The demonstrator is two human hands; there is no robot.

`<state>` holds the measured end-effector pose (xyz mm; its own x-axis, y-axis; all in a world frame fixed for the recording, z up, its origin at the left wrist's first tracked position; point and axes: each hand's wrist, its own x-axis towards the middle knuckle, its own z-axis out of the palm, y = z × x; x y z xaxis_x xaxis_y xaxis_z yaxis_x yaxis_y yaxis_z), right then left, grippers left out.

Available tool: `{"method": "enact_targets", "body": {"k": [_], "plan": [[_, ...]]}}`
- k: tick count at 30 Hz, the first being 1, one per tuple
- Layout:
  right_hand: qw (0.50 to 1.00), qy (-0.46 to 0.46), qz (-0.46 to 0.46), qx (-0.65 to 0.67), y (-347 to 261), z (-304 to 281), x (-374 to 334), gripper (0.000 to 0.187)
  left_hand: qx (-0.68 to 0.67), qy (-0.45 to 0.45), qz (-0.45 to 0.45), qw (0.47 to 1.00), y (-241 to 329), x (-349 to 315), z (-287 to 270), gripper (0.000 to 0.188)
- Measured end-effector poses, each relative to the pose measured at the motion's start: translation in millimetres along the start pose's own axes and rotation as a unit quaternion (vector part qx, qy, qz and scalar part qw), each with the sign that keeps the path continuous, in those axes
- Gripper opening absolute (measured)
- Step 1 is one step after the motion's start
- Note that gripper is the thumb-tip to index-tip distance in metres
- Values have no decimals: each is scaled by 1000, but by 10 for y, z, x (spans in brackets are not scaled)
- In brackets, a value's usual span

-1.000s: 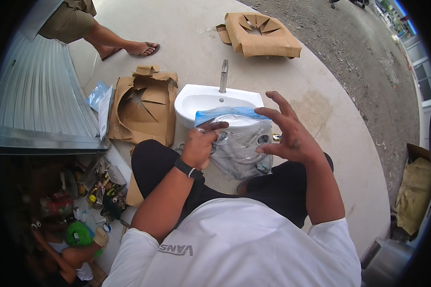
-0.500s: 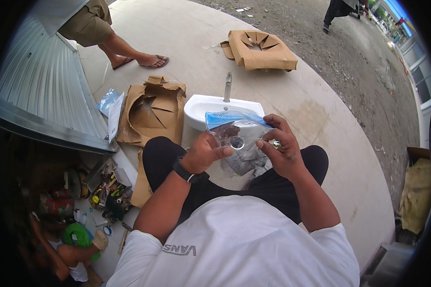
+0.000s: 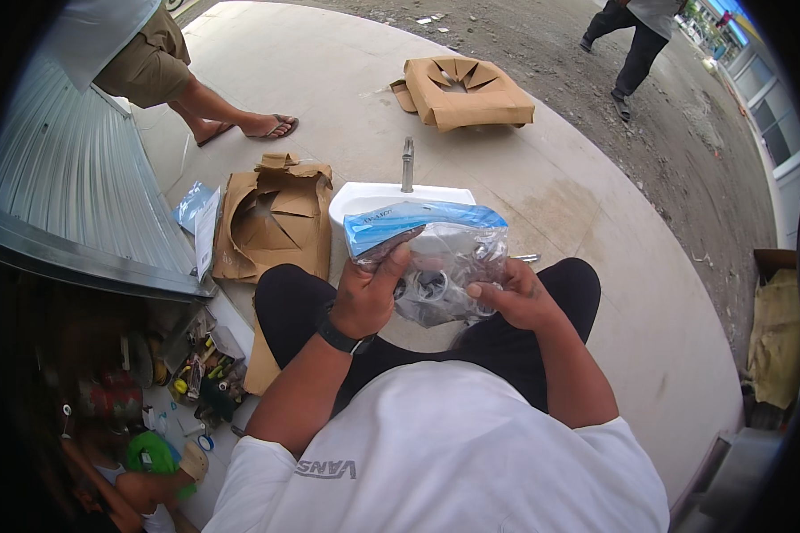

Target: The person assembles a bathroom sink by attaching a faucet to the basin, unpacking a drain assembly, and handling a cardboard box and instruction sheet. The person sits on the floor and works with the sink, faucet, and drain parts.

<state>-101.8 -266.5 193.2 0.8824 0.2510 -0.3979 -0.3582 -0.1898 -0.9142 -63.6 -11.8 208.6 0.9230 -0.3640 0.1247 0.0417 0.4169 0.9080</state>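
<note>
Between my knees I hold up a clear plastic bag [image 3: 458,293] with a blue top strip, stretched between both hands. Ring-shaped parts and other grey pieces show through the plastic. My left hand [image 3: 371,291] pinches the bag's left side, thumb in front. My right hand [image 3: 517,295] grips its right side, the thumb pressed against the plastic. Just behind the bag, partly hidden by it, sits a white washbasin [image 3: 351,197] with a metal faucet [image 3: 408,164] standing upright at its far edge.
An opened cardboard box [image 3: 316,226] lies left of the basin, another cardboard piece [image 3: 484,111] farther off. A person in sandals [image 3: 271,126] stands far left; another person [image 3: 640,58] is at the far right. Lower left, a second person [image 3: 133,489] sits near a tool box [image 3: 209,355].
The bag has been spread wider and flatter, its blue strip turned more toward me. My right hand has come lower. The person at the far right has come further into view.
</note>
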Motion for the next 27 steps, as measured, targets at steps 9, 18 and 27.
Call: {"method": "enact_targets", "body": {"k": [9,18,27], "plan": [[975,8,-206,88,-424,-255,-516,26,227,-91,17,970,262,-33,12,31],[897,3,-377,230,-423,-404,-523,18,-80,-336,-116,931,490,259,117,52],[907,42,-349,232,-612,-586,-745,37,140,-130,-52,980,555,232,588,39]]}}
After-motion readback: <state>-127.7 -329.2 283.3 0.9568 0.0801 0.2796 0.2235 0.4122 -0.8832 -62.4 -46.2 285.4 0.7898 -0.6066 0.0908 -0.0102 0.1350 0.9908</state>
